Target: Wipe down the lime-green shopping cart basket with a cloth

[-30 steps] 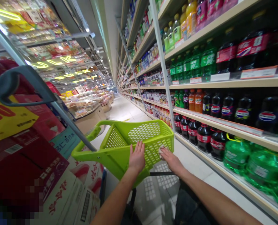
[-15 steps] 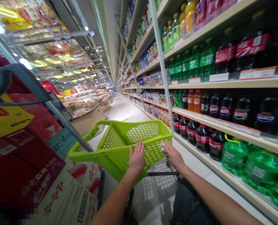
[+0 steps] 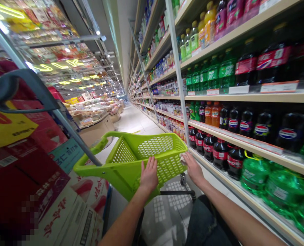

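In the head view, a lime-green shopping cart (image 3: 119, 175) with perforated basket walls stands sideways before me, nothing visible in its upper basket. My left hand (image 3: 149, 174) lies against the near wall just below the rim, its fingers stretched out and holding nothing. At the wall's right end, my right hand (image 3: 194, 169) has its fingers bent over a crumpled white cloth or tissue (image 3: 183, 159), pressed to the green plastic near the corner. Part of the white piece is hidden under the fingers.
Shelves of drinks rise on the right, with cola bottles (image 3: 220, 154) and large green bottles (image 3: 282, 188) low down. Stacked cartons (image 3: 21, 174) crowd the left, near a grey loop handle (image 3: 26, 110). A tiled aisle (image 3: 136, 118) runs ahead beside display tables (image 3: 95, 126).
My right hand has shifted slightly right along the cart's wall toward its end, with the white piece still in it. My left hand rests in nearly the same place.
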Tool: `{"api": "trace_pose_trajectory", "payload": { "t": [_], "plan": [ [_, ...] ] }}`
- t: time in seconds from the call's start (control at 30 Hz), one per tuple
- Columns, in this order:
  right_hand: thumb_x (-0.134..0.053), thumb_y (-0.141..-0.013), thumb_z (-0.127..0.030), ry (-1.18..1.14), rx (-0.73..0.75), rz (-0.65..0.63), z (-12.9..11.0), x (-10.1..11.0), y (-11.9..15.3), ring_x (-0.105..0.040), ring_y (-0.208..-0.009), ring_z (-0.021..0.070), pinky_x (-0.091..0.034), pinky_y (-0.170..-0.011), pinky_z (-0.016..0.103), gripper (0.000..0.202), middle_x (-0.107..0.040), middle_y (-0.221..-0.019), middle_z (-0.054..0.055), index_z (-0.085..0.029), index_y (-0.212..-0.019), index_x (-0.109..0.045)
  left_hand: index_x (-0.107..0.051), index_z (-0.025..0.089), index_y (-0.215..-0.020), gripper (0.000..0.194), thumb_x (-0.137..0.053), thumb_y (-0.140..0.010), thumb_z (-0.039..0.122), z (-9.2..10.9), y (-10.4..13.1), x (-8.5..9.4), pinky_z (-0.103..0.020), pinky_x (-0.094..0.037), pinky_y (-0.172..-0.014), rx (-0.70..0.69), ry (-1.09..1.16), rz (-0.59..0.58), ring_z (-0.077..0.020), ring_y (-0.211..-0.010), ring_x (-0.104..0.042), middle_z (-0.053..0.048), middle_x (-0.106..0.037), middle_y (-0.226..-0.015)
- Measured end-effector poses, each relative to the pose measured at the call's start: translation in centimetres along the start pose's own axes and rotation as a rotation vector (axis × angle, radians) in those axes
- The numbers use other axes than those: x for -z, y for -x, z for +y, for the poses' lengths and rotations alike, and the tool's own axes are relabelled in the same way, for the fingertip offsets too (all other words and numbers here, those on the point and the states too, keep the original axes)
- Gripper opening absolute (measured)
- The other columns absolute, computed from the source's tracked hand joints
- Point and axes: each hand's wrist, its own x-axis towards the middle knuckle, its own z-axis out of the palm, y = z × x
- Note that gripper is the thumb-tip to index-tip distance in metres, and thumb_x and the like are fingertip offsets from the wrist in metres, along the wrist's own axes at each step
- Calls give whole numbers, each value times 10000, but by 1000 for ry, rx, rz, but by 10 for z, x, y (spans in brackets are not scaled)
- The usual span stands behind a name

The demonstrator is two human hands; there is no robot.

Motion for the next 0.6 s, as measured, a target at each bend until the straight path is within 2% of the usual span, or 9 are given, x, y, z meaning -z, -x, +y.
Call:
{"api": "trace_pose_trajectory", "payload": {
  "t": [0.07, 0.13, 0.27, 0.37, 0.5, 0.6],
  "plan": [
    [-319, -737, -8, -12, -17, 63, -3, 4, -14, -350, -1250, 176, -353, -1005, 331, 520, -412, -1342, 72, -178, -1192, -507, -266, 84, -1347, 663, -356, -692, 137, 1, 0, 0, -507, -78, -1077, 3, -7, -1, -207, -1342, -124, -72, -171, -1451],
    [-328, -733, -13, 0, -70, 44, 0, 3, -15, -388, -1223, 187, -384, -974, 336, 516, -422, -1334, 74, -185, -1184, -513, -264, 90, -1349, 658, -352, -698, 138, 2, 1, 0, -507, -87, -1077, 1, -22, -8, -210, -1341, -125, -67, -175, -1452],
    [-354, -702, -23, 40, -174, -118, 17, -6, 18, -534, -1068, 202, -468, -846, 325, 469, -543, -1214, 69, -205, -1066, -588, -266, 112, -1349, 653, -358, -703, 151, -6, 4, 2, -513, -80, -1075, -2, -34, -1, -203, -1338, -142, -57, -195, -1448],
    [-340, -702, -27, 28, -162, -82, 16, -4, 27, -525, -1082, 192, -461, -860, 311, 488, -540, -1215, 58, -217, -1082, -581, -284, 98, -1339, 643, -351, -701, 145, -20, 6, 2, -528, -72, -1070, 57, -40, 49, -208, -1334, -162, -73, -228, -1438],
    [-316, -756, -49, -54, 1, 101, -14, 9, -12, -385, -1226, 189, -365, -995, 348, 497, -424, -1329, 74, -180, -1195, -506, -301, 91, -1332, 647, -341, -687, 127, -34, 7, 0, -535, -63, -1068, 75, -30, 91, -206, -1328, -181, -76, -258, -1426],
    [-324, -746, -18, -90, 116, 104, -34, 5, -30, -331, -1262, 195, -331, -1028, 384, 514, -401, -1349, 84, -171, -1202, -507, -306, 85, -1330, 648, -346, -684, 132, -34, 8, 1, -539, -67, -1066, 90, -16, 98, -213, -1327, -186, -84, -263, -1423]
  ]
}}
